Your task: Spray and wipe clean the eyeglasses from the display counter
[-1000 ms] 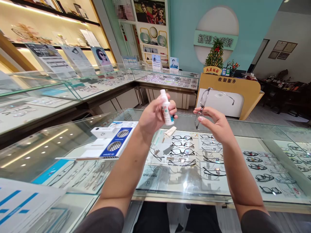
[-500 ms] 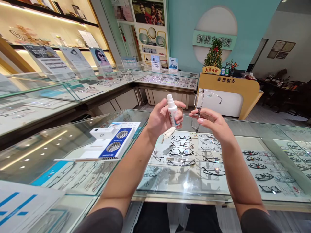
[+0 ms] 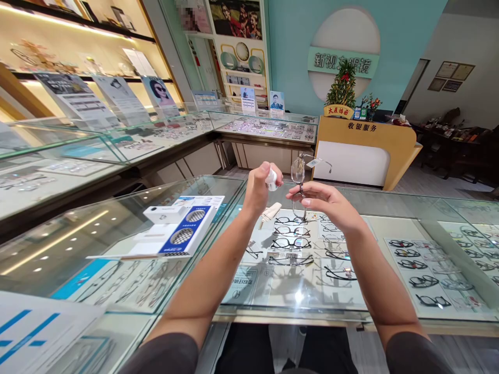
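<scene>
The glass counter (image 3: 390, 212) bears a white stand (image 3: 163, 232) and, apparently, a pale cloth (image 3: 272, 211).

"What's the small white cylindrical bottle (image 3: 272, 182) made of?"
"Smooth plastic, by its look. The thin-rimmed, clear-lensed glasses (image 3: 298, 171) on its right look glossy; their white rectangular tag (image 3: 313, 162) resembles paper."
"And the near glass-topped showcase (image 3: 280, 307)?"
"Smooth and shiny, throwing back a bright glare. That crumpled cream cloth (image 3: 272, 211) looks soft and matt."
"The dark grey sleeves (image 3: 171, 354)?"
"Matt fabric. The far-right curved yellow counter (image 3: 403, 139) has a smooth finish."
</scene>
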### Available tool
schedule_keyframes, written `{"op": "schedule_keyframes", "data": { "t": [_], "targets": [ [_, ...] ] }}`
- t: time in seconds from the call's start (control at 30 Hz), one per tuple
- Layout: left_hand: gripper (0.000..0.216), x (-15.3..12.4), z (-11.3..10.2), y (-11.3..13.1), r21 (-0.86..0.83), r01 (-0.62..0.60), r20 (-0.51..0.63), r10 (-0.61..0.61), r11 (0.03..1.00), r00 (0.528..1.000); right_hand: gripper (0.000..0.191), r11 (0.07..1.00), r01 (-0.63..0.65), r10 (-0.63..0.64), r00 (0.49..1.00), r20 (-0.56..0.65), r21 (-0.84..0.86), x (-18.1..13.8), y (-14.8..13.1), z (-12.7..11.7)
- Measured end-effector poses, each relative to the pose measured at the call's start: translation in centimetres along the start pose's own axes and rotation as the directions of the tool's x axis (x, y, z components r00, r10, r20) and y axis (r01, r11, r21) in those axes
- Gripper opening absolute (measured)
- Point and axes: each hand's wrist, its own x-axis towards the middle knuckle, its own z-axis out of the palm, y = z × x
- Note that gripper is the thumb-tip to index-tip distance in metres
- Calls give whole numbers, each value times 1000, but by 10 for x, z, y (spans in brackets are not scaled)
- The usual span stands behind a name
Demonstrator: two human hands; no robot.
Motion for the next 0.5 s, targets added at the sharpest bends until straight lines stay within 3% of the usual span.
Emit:
{"op": "schedule_keyframes", "data": {
  "t": [0.2,0.5],
  "targets": [
    [79,-10,4,-1,170,-67,-148,93,983,985,23,996,-19,14,998,60,85,2,3,10],
    [72,-8,-1,-12,213,-133,-113,159,968,981,28,979,-44,20,992,122,199,6,14,18]
  ]
}}
